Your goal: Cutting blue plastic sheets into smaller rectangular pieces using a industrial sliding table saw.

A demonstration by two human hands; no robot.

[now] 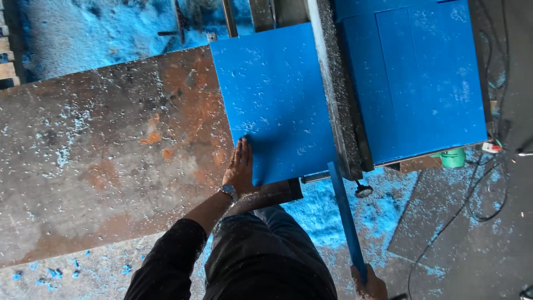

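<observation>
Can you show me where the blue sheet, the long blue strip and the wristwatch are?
blue sheet [275,94]: head view, middle of its top face.
long blue strip [345,216]: head view, midway along its length.
wristwatch [228,191]: head view, its dial.

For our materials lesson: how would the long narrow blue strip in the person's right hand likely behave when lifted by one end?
The blue strip looks straight along its length while the right hand grips only its near end, so it is probably fairly stiff. Being long and thin, it may still sag or wobble slightly. Blue shavings dust everything nearby, so its surface could be a little slippery.
</observation>
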